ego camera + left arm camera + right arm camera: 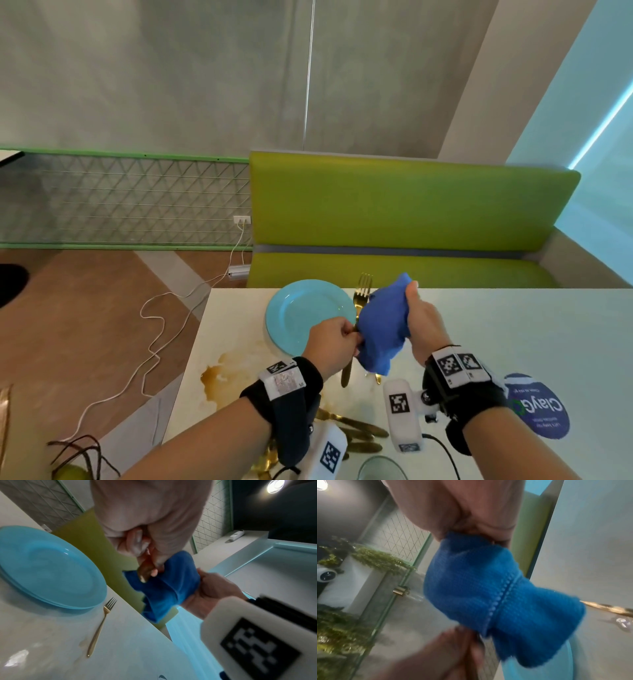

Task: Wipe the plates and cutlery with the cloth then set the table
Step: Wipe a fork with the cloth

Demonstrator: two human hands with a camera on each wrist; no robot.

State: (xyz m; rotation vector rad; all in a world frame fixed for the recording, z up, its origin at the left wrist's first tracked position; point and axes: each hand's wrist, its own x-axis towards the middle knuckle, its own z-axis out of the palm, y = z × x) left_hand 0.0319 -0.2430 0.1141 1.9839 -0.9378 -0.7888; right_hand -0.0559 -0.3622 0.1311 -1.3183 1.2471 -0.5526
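Your left hand (334, 337) pinches the handle of a gold piece of cutlery (145, 573), thumb and fingers curled round it, just in front of the near rim of the blue plate (308, 313). Its long axis runs away from you toward the green bench (404, 212); the working end is buried in the blue cloth (383, 329), so which utensil it is cannot be told.

Your right hand (423, 322) grips the cloth bunched round that hidden end, fingers closed on the fabric, just right of the plate and above the white table (513, 325).

A gold fork (101, 625) lies flat on the table just right of the plate, tines pointing toward the bench, handle toward you. More gold cutlery (356, 431) lies well nearer you than the plate. A brown spill (219, 373) stains the table left of and nearer than the plate.
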